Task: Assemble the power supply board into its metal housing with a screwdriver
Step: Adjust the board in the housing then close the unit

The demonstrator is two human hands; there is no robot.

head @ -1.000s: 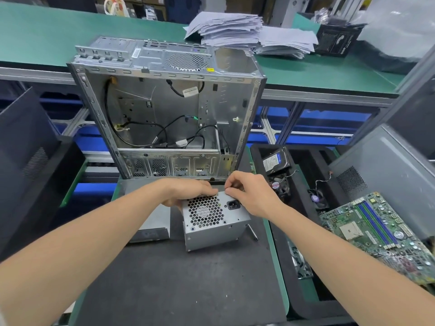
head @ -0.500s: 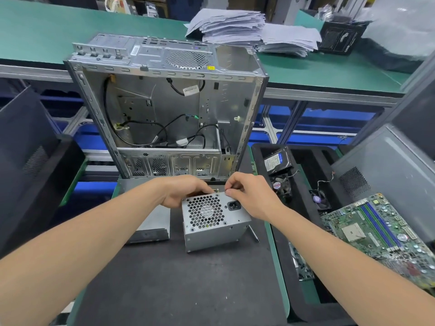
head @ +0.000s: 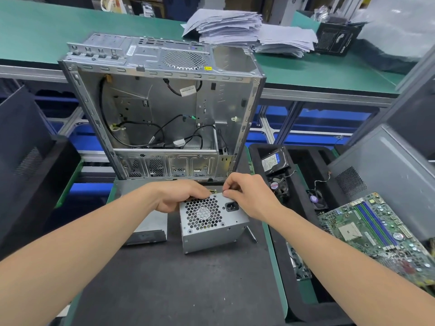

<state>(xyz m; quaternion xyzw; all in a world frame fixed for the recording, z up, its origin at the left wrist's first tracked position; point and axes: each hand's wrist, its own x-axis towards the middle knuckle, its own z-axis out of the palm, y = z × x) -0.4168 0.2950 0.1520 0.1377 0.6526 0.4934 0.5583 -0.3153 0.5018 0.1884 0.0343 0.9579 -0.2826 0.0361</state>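
A grey metal power supply box (head: 211, 228) with a honeycomb fan grille and a black mains socket stands on the dark mat. My left hand (head: 179, 196) grips its far left top edge with curled fingers. My right hand (head: 247, 194) pinches the far right top corner. Between the hands, a bit of yellow wiring shows behind the box. The open silver computer case (head: 162, 107) stands upright just behind, with black cables inside. A thin screwdriver shaft (head: 251, 234) lies on the mat right of the box.
A flat metal panel (head: 146, 231) lies left of the box. A black foam tray (head: 294, 208) to the right holds a hard drive (head: 274, 160) and fans. A green motherboard (head: 376, 234) leans at the right. Paper stacks (head: 247, 29) sit on the green bench behind. Dark case panels stand at left.
Both hands stay on the power supply's top edge; my left hand has slid slightly left, uncovering more of the grille. The box has barely moved.
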